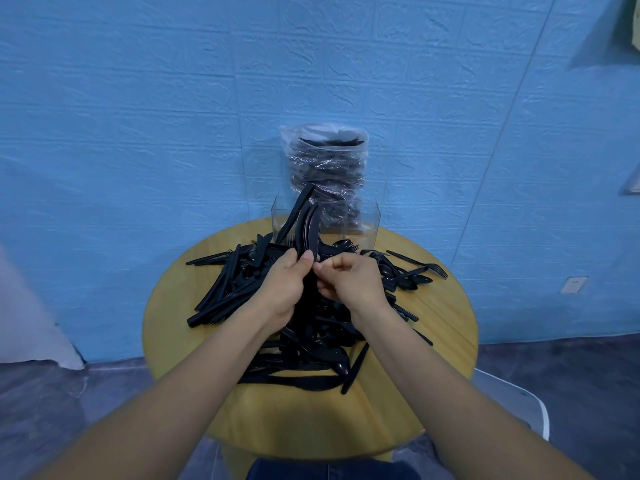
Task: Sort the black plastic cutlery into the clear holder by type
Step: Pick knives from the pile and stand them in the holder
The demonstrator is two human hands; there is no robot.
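Note:
A big heap of black plastic cutlery (239, 289) covers the round wooden table (194, 341). Above the heap, my left hand (285, 287) grips a bundle of black knives (306, 230) that stands upright, blades fanning upward. My right hand (346, 280) is beside it, fingers curled and pinching at the bundle's lower handles. The clear holder (367, 223) stands at the table's far edge, right behind the bundle; what is in its compartments I cannot tell. Loose forks and spoons (412, 271) lie to the right.
A clear plastic bag of more black cutlery (327, 161) stands behind the holder against the blue wall. A white chair edge (530, 400) shows at the lower right. The table's bare wood lies near me and at the left rim.

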